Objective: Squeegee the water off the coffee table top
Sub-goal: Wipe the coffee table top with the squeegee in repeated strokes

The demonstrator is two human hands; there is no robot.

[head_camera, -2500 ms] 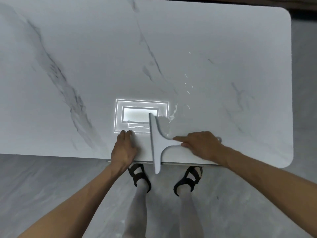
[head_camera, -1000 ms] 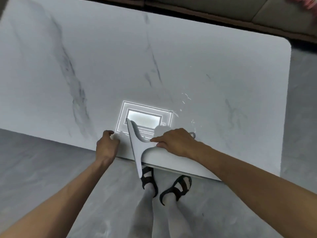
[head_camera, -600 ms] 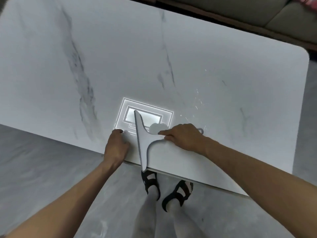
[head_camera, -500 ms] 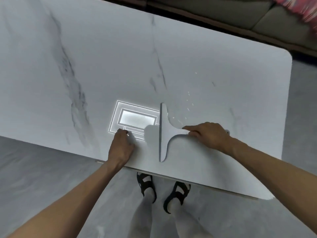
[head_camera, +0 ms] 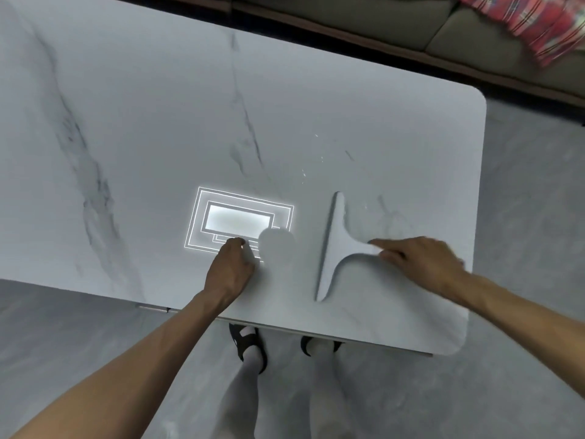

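— Marble-patterned coffee table top (head_camera: 316,106) is seen from above, with a sofa (head_camera: 348,14) at 12 o'clock and grey floor (head_camera: 79,343) at 6. What is changed against half a second back?

— The squeegee (head_camera: 332,248) is shifted toward 3 o'clock. In the slightly older views it is shown close beside the bright lamp reflection (head_camera: 237,221). Now it is set well apart from that glare, on the right part of the top. Its blade is run from 12 to 6 o'clock, and all of it is kept inside the near edge.

— How is it held?

— Its handle is gripped by the right hand (head_camera: 424,264), with the index finger laid along it toward the blade. The left hand (head_camera: 229,270) is kept where it was, at 9 o'clock of the squeegee, by the glare. Nothing is held in it. Its fingers appear loosely bent with the tips on the stone, though this is not shown sharply.

— What is meant by that for the task?

— The blade is judged to be repositioned for another stroke. The water droplets (head_camera: 311,167) are left at 11 o'clock of the blade's far tip, unswept, so the job is taken as unfinished.

— Can any brand or writing be read?

— None can be read. The squeegee is plain, and only a red striped cloth (head_camera: 538,23) is noted at 1 o'clock.
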